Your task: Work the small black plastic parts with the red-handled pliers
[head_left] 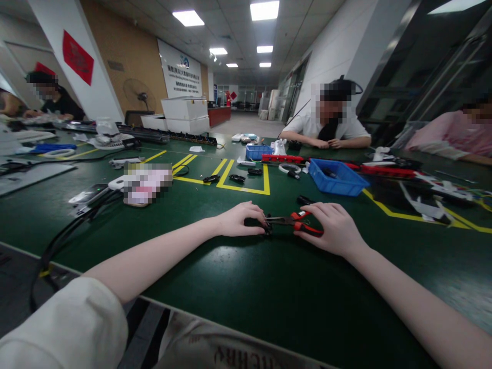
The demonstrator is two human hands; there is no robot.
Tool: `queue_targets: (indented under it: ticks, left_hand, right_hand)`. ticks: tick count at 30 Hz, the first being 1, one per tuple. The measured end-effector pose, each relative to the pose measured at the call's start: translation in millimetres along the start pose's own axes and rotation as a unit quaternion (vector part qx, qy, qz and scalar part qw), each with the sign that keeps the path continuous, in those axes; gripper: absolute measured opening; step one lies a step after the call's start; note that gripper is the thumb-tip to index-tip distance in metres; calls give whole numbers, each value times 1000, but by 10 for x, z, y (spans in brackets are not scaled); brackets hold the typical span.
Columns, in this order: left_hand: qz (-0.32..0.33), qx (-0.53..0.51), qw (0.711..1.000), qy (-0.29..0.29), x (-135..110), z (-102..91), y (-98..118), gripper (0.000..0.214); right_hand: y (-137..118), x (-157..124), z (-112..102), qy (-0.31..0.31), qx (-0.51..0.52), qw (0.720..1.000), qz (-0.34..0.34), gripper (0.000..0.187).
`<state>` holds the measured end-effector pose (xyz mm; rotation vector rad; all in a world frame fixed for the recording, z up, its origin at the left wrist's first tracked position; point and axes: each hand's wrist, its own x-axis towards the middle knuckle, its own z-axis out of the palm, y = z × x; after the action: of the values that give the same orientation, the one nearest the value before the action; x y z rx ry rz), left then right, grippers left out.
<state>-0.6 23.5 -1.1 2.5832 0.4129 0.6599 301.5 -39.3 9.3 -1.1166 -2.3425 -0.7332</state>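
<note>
My right hand [336,228] is closed around the red-and-black handles of long-nose pliers [284,220], whose jaws point left. The tips of the jaws meet a small black part [268,229], pinched in the fingers of my left hand [242,219]. My fingers cover most of that part, so its exact kind is hidden. Both hands are low over the green table [230,266]. Just beyond the pliers lies another black piece [304,200]. Farther off, several similar black pieces [237,178] rest by the yellow tape lines.
A blue bin [342,188] stands beyond my right hand, with a smaller blue basket [258,152] farther back. A phone-like item [148,185] and black cables [73,220] lie to the left. Red strips [282,158] cross the back. A person [326,118] sits opposite; others sit at both sides.
</note>
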Motion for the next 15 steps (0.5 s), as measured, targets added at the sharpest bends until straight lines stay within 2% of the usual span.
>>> queue_targets:
  ticks: [8, 15]
  left_hand:
    - [-16, 43, 999, -6, -6, 19, 22, 30]
    - [3, 53, 999, -3, 5, 2, 46, 35]
  right_hand:
    - [-9, 3, 9, -20, -4, 1000, -2, 50]
    - [-8, -2, 17, -35, -10, 999, -7, 51]
